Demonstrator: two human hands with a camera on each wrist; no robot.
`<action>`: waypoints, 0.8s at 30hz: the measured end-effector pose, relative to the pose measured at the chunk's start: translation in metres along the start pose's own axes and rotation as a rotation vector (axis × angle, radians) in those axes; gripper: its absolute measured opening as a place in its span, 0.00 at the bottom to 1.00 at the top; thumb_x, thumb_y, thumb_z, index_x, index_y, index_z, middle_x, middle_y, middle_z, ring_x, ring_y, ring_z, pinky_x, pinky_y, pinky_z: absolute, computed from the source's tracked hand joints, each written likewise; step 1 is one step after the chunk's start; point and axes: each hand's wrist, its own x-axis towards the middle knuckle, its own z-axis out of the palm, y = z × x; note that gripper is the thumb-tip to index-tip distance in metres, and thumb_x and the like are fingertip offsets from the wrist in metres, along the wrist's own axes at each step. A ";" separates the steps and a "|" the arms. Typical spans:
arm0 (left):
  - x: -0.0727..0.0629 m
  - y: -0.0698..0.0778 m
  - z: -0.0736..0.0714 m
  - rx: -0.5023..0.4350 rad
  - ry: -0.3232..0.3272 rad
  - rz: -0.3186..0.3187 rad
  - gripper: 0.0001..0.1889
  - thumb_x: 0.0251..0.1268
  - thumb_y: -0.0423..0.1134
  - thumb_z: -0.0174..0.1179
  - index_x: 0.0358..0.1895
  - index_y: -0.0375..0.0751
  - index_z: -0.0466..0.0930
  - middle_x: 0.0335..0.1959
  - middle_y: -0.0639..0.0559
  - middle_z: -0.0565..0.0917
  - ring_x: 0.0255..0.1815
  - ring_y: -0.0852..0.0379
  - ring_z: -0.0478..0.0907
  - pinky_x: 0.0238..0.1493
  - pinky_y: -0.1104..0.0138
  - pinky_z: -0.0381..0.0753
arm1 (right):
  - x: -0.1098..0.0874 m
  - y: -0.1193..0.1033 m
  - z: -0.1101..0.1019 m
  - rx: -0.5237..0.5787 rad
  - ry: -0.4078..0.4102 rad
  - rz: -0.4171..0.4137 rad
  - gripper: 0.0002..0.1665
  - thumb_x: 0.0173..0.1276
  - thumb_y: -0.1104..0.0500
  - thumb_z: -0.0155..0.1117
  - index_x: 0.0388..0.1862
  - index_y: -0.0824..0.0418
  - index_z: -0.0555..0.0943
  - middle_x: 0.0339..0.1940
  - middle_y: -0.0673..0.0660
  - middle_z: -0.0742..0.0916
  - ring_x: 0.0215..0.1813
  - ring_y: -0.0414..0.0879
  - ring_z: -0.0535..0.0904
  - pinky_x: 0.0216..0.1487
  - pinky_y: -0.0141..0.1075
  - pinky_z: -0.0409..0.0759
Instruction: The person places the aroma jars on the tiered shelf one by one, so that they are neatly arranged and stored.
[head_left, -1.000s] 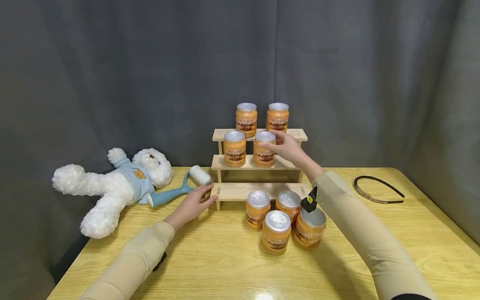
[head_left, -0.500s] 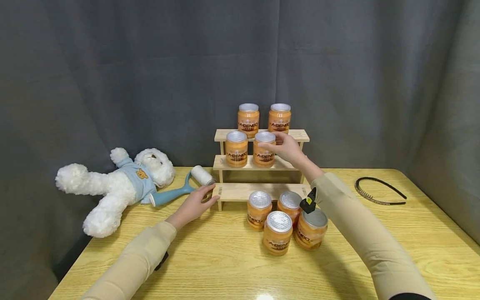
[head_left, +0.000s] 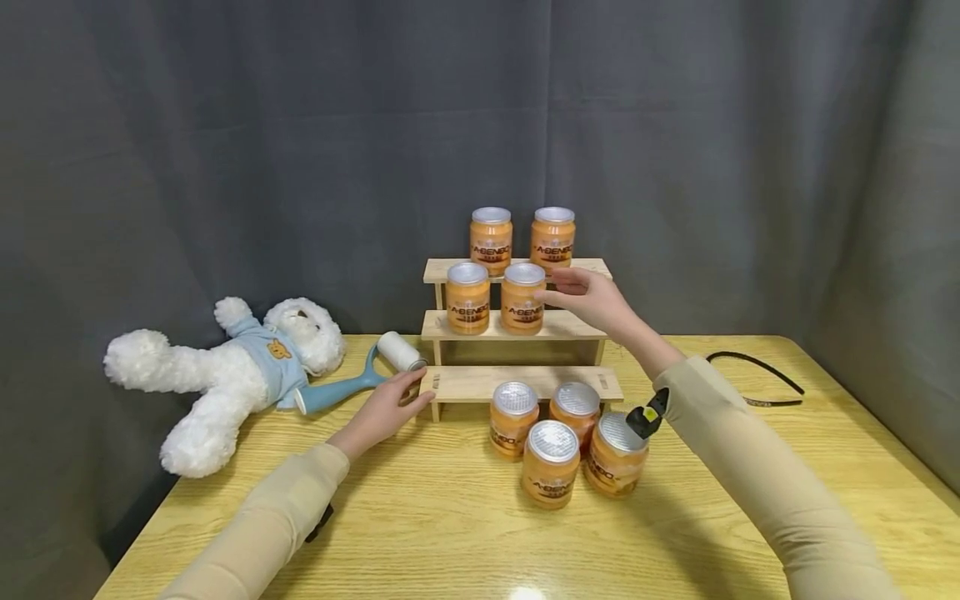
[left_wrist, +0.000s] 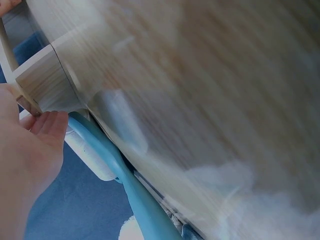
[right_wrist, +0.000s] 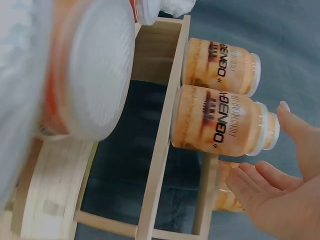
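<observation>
Fingers, right hand: held together, with the thumb stretched well apart from them; no grip on anything, just beside the right-hand jar of the middle shelf.
Fingers, left hand: set with the thumb on opposite sides of the bottom shelf's left end, holding it.
Three-tier wooden stand: stood toward the table's far edge, its bottom shelf bare in the part that showed.
Middle shelf: carried two upright orange jars with silver lids, the left jar and the right jar, near each other, left of the shelf's right end.
Top shelf: bore two matching jars, the rear left jar and the rear right jar.
Table: held four more upright jars, clustered before the stand's right half.
Lint roller: blue-handled, lay left of the stand, near the left hand.
Plush bear: white, in a blue shirt, lay by the table's left edge.
Headband: black, rested toward the far right corner, partly behind the beige right sleeve.
</observation>
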 end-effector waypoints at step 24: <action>0.001 0.000 0.001 0.015 0.004 0.006 0.32 0.70 0.52 0.52 0.70 0.37 0.60 0.68 0.38 0.66 0.63 0.41 0.70 0.60 0.52 0.74 | -0.092 0.037 -0.025 -0.057 -0.034 -0.068 0.39 0.63 0.41 0.63 0.67 0.58 0.68 0.66 0.58 0.74 0.68 0.56 0.68 0.65 0.52 0.70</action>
